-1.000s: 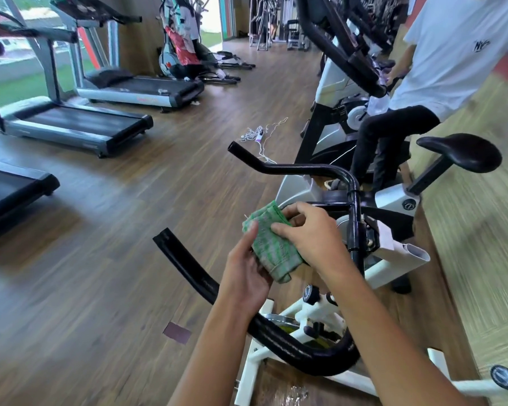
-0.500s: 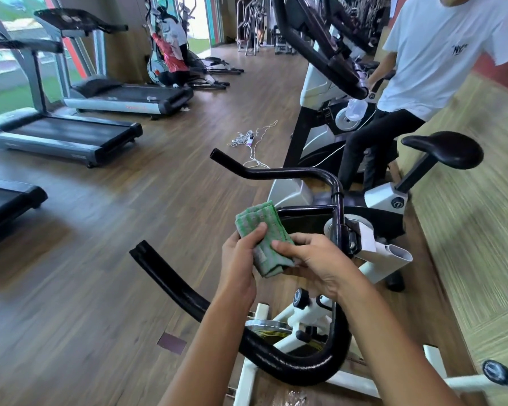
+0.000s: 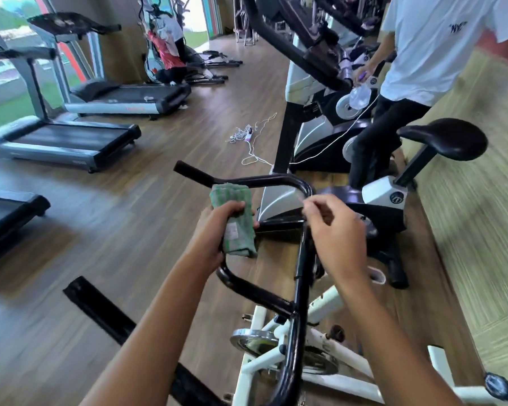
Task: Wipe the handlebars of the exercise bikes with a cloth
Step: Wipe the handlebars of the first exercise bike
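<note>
A white-framed exercise bike stands right below me with black handlebars [image 3: 264,180] curving away to the left. My left hand [image 3: 217,230] grips a folded green cloth [image 3: 235,209] upright, just below the far handlebar arm. The cloth's top edge touches or nearly touches that arm. My right hand [image 3: 335,227] hovers to the right of the cloth, over the handlebar's central post [image 3: 302,276], fingers loosely apart and holding nothing. The near handlebar arm [image 3: 100,312] runs down-left under my left forearm.
A person in a white shirt stands at another exercise bike [image 3: 314,83] at the back right. A black saddle [image 3: 449,139] sticks out on the right. Treadmills [image 3: 71,145] line the left side. A white cable [image 3: 250,136] lies on the wooden floor.
My right hand has let go of the cloth and moved to the right. My left hand now holds the cloth alone, raised toward the far handlebar arm. The view has shifted closer.
</note>
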Demonstrator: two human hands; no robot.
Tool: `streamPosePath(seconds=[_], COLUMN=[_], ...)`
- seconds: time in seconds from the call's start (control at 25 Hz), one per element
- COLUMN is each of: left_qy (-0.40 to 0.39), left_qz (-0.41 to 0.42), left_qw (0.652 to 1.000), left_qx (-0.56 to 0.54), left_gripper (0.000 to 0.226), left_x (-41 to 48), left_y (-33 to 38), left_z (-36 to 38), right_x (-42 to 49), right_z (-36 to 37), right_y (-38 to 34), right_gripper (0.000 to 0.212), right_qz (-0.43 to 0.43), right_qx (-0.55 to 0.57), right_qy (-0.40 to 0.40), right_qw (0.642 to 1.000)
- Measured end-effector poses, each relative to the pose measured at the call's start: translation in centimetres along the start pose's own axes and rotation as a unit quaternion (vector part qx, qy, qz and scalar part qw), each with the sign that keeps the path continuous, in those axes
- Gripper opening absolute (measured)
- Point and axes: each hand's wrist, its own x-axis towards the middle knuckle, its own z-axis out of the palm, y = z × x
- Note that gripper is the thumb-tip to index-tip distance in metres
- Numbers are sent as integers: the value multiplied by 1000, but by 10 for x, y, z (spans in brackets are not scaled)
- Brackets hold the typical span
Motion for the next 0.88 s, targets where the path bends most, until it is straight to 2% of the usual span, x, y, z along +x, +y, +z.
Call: streamPosePath(seconds=[0.08, 0.2, 0.28, 0.36, 0.4, 0.48, 0.52, 0.56, 0.6, 0.68, 0.84, 0.88], left_qy=[-18, -54, -55, -57, -67, -122, -153, -177, -189, -192, -217, -233], left_qz=[-5, -63, -63, 35, 113, 226, 247, 250, 245, 254, 338, 345], left_qw=[999, 995, 994, 974, 930, 768, 689, 625, 585, 556, 488, 485], left_qx=[41, 47, 71, 216, 343, 587, 664, 718, 750, 767, 775, 769], left_gripper=[30, 53, 50, 39, 37, 45, 51, 56, 60, 61, 60, 61], left_x=[16, 37, 54, 71, 80, 92, 95, 95, 92, 90, 93, 95], left_y=[3, 5, 2, -5, -9, -18, -25, -32, -37, -46, -47, -44], left_z=[16, 41, 55, 62, 62, 62, 62, 64, 66, 67, 47, 40], right_x=[17, 29, 29, 27, 26, 24, 24, 22, 22, 22, 22, 22], right_z=[-11, -12, -8, -5, -4, -4, -3, -3, -2, 0, 4, 5], right_y=[29, 66, 74, 74, 74, 74, 75, 74, 75, 76, 83, 84], right_gripper=[18, 41, 50, 52, 53, 55, 55, 55, 55, 55, 57, 58], right_qz=[76, 234, 251, 233, 228, 226, 223, 218, 214, 210, 223, 226], right_qx=[-55, -142, -189, -218, -227, -243, -251, -255, -255, -262, -266, -264], right_qy=[-26, -178, -207, -190, -179, -157, -149, -142, -138, -121, -101, -96], right_qw=[995, 945, 927, 928, 930, 930, 930, 931, 933, 934, 932, 933])
